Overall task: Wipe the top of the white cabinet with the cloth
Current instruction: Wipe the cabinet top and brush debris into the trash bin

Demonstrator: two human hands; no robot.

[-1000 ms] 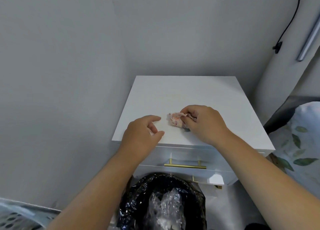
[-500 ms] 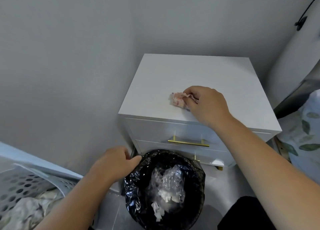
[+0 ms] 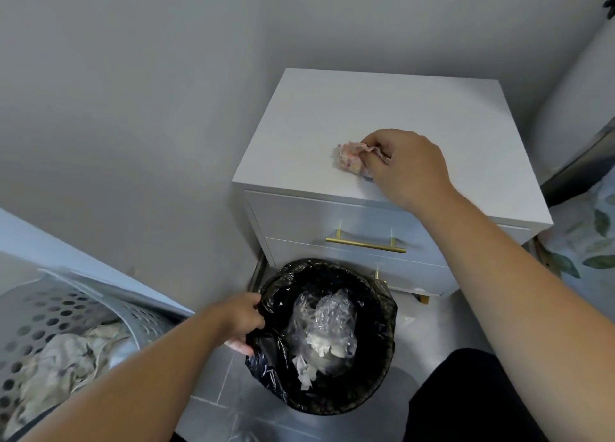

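The white cabinet [image 3: 382, 109] stands in the corner, its flat top facing me. My right hand [image 3: 406, 165] rests on the front half of that top, fingers pinched on a small crumpled pink cloth [image 3: 349, 157] pressed against the surface. My left hand [image 3: 243, 318] is down low, gripping the left rim of a round bin lined with a black bag [image 3: 332, 335], which sits on the floor right in front of the cabinet's drawers.
Gold drawer handles [image 3: 364, 243] face the bin. A perforated grey laundry basket [image 3: 50, 328] with fabric stands at the lower left. Grey walls close in behind and left of the cabinet. Leaf-patterned bedding [image 3: 592, 242] lies at the right edge.
My left hand left the cabinet top, dropped to the floor and took hold of the bin's rim. My right hand stays on the cloth. The view has tilted downward.
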